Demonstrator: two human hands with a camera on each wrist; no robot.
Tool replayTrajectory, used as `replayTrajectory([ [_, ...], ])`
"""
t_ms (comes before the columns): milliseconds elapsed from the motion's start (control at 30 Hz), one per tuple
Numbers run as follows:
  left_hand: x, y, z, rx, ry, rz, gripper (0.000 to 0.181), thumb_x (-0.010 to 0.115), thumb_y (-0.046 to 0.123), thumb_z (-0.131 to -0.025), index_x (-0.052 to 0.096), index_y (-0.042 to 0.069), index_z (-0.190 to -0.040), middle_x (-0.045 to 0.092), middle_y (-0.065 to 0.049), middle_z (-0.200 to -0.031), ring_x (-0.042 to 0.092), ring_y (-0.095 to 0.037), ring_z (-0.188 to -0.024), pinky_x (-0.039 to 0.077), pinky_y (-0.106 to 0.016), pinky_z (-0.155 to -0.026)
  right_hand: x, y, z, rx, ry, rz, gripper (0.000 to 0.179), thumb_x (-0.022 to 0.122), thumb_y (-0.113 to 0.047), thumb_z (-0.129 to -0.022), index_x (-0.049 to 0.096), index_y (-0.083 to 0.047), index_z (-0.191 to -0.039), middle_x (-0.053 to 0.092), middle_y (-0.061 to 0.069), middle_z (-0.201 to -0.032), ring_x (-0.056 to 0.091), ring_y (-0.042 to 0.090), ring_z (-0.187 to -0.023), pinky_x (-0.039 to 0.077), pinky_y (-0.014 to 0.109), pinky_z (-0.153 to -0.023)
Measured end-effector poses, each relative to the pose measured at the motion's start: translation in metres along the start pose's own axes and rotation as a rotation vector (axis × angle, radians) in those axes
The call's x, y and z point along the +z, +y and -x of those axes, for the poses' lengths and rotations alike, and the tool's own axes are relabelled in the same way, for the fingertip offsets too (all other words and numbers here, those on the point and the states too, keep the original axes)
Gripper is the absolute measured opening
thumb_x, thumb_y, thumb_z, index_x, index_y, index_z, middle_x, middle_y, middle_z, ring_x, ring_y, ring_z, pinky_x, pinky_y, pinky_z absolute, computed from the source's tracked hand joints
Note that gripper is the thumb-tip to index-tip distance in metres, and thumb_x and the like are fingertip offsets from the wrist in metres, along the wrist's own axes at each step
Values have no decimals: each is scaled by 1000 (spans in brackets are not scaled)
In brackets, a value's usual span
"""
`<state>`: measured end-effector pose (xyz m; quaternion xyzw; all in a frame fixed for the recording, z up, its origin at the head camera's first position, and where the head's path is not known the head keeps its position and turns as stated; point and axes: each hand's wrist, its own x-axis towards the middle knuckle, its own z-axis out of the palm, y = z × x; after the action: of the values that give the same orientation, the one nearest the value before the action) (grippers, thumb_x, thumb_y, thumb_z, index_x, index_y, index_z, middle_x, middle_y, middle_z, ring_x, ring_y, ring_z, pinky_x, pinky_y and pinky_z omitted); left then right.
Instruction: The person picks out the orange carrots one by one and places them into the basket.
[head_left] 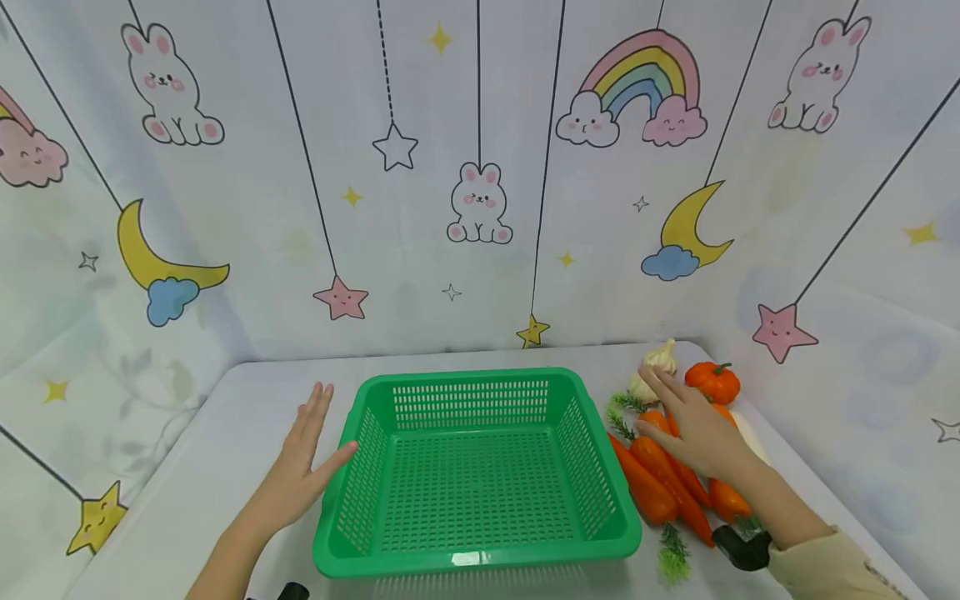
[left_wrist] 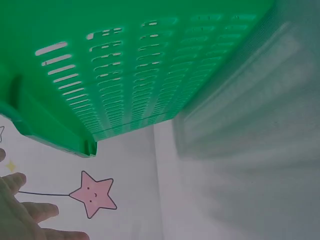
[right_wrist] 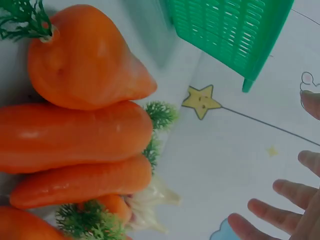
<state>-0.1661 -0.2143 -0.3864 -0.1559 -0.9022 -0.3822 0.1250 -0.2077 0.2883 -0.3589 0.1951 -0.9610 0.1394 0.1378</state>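
Carrots (head_left: 667, 483) lie under the right hand (head_left: 697, 425), fingers straight, holding nothing; the spread, empty left hand (head_left: 292, 475) is across the basket (head_left: 472, 492)

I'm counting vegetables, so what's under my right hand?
In the head view, orange carrots stretch out from beneath your right hand, and garlic sits partly behind its fingers. Whatever the hand covers can't be seen there.

In the head view, the bare right hand (head_left: 697, 429) partly covered the tapering orange carrots (head_left: 667, 481); a white object (head_left: 749, 435) behind its wrist was too hidden to identify. The left wrist view cropped the left hand (left_wrist: 25, 215) and green slotted plastic basket (left_wrist: 150, 65).
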Motion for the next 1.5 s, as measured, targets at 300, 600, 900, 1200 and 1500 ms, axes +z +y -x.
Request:
replayTrajectory([
  [300,8,-3,0,13,21,68,77,54,24,-92,1,25,-148,-3,-9,-153,-2,-37,-137,9,-72,-94,11,3,5,-8,-18,-45,72,58,-40,-88,24,-15,-146,27,21,-144,29,50,-124,38,64,-84],
  [600,15,-5,3,-13,11,137,75,52,23,-93,-1,22,-148,-3,-11,-152,-2,-36,-137,9,-69,-97,20,2,10,-1,-39,-68,71,59,-39,-88,26,-14,-145,28,22,-144,33,50,-120,34,66,-86],
  [900,20,-3,5,-47,-5,209,75,51,22,-93,0,16,-148,-1,-16,-151,0,-41,-135,11,-69,-97,30,5,15,-19,-20,-102,70,60,-36,-88,24,-21,-146,33,20,-141,36,43,-122,34,64,-88],
  [1200,26,-2,5,-92,-43,321,75,50,20,-94,-1,19,-148,-3,-19,-150,6,-50,-131,12,-71,-95,36,1,22,36,-81,-134,68,59,-43,-87,29,-22,-144,33,22,-141,50,45,-107,51,44,-59],
  [1500,28,-2,3,-143,-49,415,73,49,20,-94,1,23,-148,-4,-12,-152,-6,-39,-136,4,-71,-95,43,2,28,-10,-95,-159,69,60,-38,-88,27,-17,-145,36,22,-138,48,42,-112,45,59,-78],
])
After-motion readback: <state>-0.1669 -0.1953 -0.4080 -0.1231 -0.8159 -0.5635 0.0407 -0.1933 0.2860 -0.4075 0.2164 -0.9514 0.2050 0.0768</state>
